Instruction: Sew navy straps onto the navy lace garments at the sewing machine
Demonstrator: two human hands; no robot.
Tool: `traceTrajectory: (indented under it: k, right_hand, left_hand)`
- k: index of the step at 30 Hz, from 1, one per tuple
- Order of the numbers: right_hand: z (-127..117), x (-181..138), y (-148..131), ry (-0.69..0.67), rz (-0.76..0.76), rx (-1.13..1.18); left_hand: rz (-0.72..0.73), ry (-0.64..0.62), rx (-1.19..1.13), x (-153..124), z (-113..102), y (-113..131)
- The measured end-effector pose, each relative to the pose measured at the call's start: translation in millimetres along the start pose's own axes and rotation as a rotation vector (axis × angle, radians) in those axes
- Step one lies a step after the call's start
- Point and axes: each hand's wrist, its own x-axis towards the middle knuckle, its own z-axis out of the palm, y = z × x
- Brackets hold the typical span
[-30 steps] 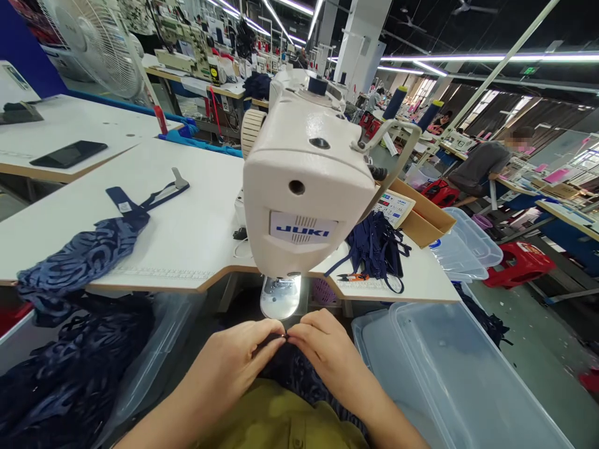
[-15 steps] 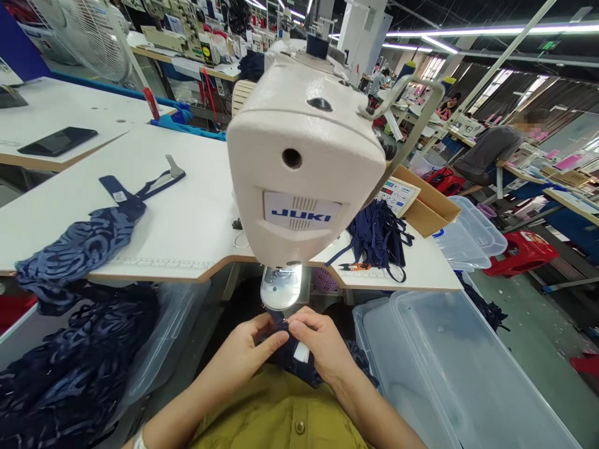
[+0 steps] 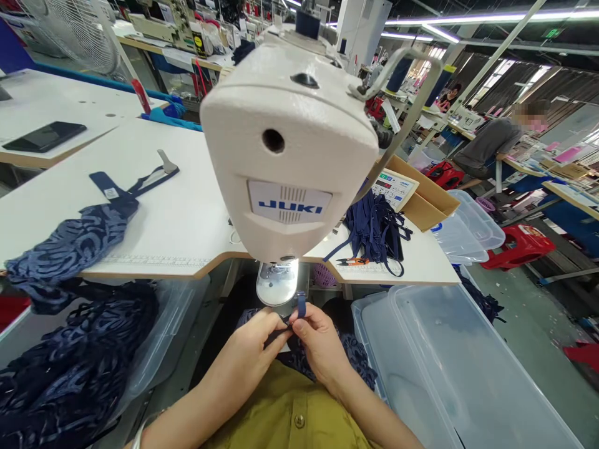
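My left hand (image 3: 259, 340) and my right hand (image 3: 322, 346) meet just below the sewing machine's bed (image 3: 277, 287). A narrow navy strap (image 3: 301, 304) is pinched in my right fingers, its looped end standing up above them. My left thumb and fingers are closed on a dark edge of the navy patterned garment (image 3: 358, 362), right beside the right fingertips. Most of that garment rests in my lap, partly hidden by my hands and wrists. The white JUKI sewing machine head (image 3: 290, 156) rises directly in front, apart from both hands.
A bundle of navy straps (image 3: 374, 227) and orange-handled thread snips (image 3: 353, 262) lie on the table's right side. At left, a patterned garment (image 3: 75, 240) hangs over the edge above a full bin (image 3: 163, 330). A clear plastic box (image 3: 449, 362) stands to the right.
The navy strap has come up into sight above my right fingers. My left hand has turned, back upward. The white tag near my right hand is now mostly covered. The view has shifted slightly.
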Motion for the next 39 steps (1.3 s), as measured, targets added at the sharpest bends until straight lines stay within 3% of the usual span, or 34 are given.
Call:
traceTrajectory:
  k: [7, 12, 16, 22, 26, 36, 39]
  right_hand:
    - [0, -3, -7, 0.065, -0.299, -0.180]
    - [2, -5, -15, 0.082, -0.434, -0.278]
    - [2, -7, -13, 0.055, -0.523, -0.239]
    - [0, -7, -10, 0.010, -0.588, -0.259]
    - [-2, -9, -10, 0.071, -0.627, -0.349]
    - [-4, -8, -9, -0.051, -0.632, -0.355]
    - [-2, -7, -17, -0.064, -0.566, -0.375]
  left_hand:
    - [0.267, 0.148, 0.220, -6, 1, -2]
    - [0.350, 0.258, 0.279, -5, 2, -2]
    - [0.373, 0.261, 0.305, -5, 1, -3]
    - [0.405, 0.250, 0.377, -5, -2, -1]
    - [0.420, 0.247, 0.409, -4, -2, 0]
    - [0.312, 0.165, 0.359, -5, 0, -4]
    - [0.289, 0.128, 0.355, -5, -7, 1]
